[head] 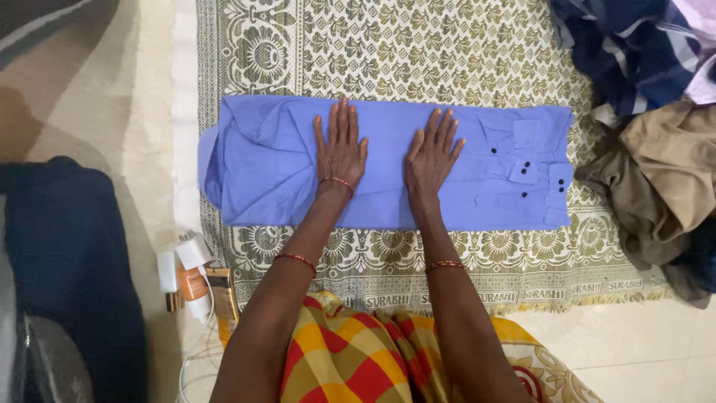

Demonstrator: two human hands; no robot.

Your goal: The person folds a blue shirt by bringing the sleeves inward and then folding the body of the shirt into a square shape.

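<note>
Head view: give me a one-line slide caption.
Left hand and right hand pressed flat, side by side, on a folded blue shirt spread across a green patterned mat.

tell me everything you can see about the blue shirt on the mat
The blue shirt is a plain periwinkle garment of thin woven cloth, folded into a long flat rectangle lying crosswise on the olive and cream patterned mat. Its right end shows folded plackets or cuffs with small dark buttons; its left end is more rumpled, with soft creases. The left hand and the right hand press flat on its middle, fingers spread. Nothing else touches it.
</note>
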